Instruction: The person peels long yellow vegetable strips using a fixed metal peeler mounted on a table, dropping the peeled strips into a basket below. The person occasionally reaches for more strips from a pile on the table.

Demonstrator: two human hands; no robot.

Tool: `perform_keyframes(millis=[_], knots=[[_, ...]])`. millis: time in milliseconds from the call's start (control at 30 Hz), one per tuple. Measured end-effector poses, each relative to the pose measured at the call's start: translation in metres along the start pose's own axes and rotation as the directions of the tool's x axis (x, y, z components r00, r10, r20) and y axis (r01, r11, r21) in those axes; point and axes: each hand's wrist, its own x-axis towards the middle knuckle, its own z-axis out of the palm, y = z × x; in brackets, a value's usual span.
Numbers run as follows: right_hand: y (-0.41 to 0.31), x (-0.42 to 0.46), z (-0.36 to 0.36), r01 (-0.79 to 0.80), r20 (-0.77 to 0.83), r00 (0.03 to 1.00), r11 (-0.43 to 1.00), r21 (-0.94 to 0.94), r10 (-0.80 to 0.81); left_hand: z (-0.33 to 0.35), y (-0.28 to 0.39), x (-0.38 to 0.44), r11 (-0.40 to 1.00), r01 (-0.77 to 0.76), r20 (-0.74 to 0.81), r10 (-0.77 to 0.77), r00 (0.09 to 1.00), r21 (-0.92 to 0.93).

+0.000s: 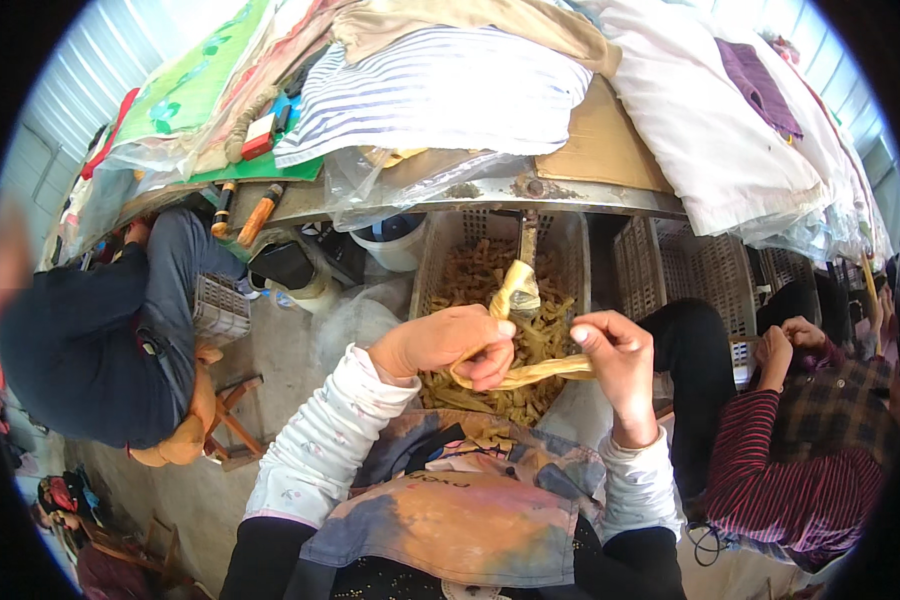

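A long, pale yellow pliable strip (551, 370) runs between my two hands; its material is hard to tell. My left hand (446, 341) pinches it, and a loop of it passes around the curled fingers. Its twisted upper part lies against the end of a narrow metal bar (528, 244) that juts from the table edge. My right hand (621, 364) holds the other end between thumb and fingers, to the right. Below both hands stands a plastic crate (583, 255) of many yellowish-brown pieces (480, 266).
The table edge (465, 191) crosses ahead, bearing a striped cloth (450, 97) and cardboard (604, 139). Two wooden-handled tools (259, 216) poke over it at left. A bucket (394, 247) stands beneath. People sit close by: a dark-clothed one (90, 352) left, a striped sleeve (746, 427) right, near more crates (697, 262).
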Motion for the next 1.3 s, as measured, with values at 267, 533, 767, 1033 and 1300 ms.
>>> perform_keyframes(millis=[267,533,767,1033,1300], knots=[[0.022,-0.002,0.036,0.101,0.037,0.994,0.995,-0.021,-0.100,0.032,-0.008,0.010,0.571,0.251,-0.469,0.272,0.840,0.782],[0.009,-0.022,0.037,-0.473,0.386,0.881,0.529,0.704,0.274,0.042,-0.034,0.013,0.581,-0.145,-0.308,0.608,0.732,0.801],[0.000,-0.030,0.010,-0.291,0.401,0.914,0.784,0.548,0.059,0.057,-0.029,0.002,0.654,0.037,-0.475,0.508,0.718,0.755],[0.033,0.018,-0.036,-0.097,-0.107,0.988,0.985,0.140,0.113,-0.011,-0.012,0.018,0.798,-0.024,-0.685,0.531,0.499,0.602],[0.119,0.029,-0.023,-0.105,-0.070,0.993,0.966,-0.236,0.091,-0.068,-0.062,0.042,0.754,0.283,-0.765,0.416,0.492,0.593]])
